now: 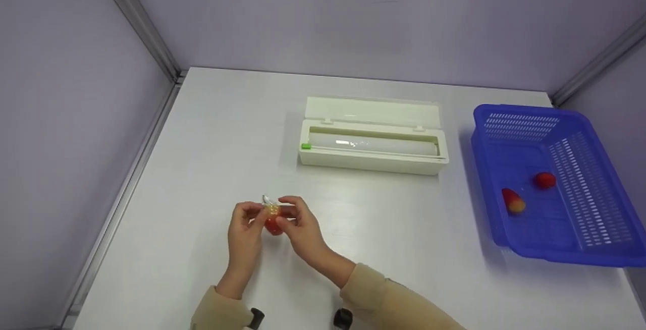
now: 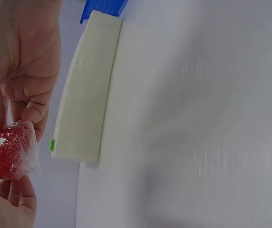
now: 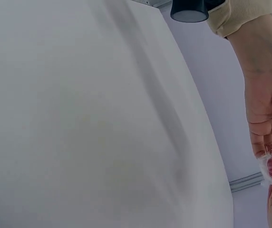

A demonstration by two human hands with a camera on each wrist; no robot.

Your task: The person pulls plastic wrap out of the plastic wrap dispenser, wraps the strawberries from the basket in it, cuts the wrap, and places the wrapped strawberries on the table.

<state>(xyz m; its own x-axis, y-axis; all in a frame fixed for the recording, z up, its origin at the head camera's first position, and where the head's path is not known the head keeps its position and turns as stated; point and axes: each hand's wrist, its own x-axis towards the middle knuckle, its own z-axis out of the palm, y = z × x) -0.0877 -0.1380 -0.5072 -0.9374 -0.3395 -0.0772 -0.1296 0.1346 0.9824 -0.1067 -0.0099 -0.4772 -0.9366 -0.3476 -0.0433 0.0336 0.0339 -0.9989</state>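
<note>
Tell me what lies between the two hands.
A red and yellow fruit in clear film, held by the left hand and the right hand; the head and left wrist views show it.

Cannot see all of the wrapped fruit [image 1: 273, 226] at seven o'clock in the head view, partly covered by both hands [image 1: 244, 241] [image 1: 305, 231]. Lose part of the red-yellow fruit [image 1: 515, 203] behind the nine-o'clock wall of the blue basket [image 1: 485, 178]; lose the basket's corner past the edge at four, both sleeves [image 1: 220, 312] [image 1: 391, 299] at five and seven. In the left-wrist view, see the basket cropped at twelve and find only blurred shadows [image 2: 150, 190] across the tabletop [image 2: 221, 95]. In the right-wrist view, see the wrapped fruit cut off at four, a dark cylinder [image 3: 189, 10] at one.
</note>
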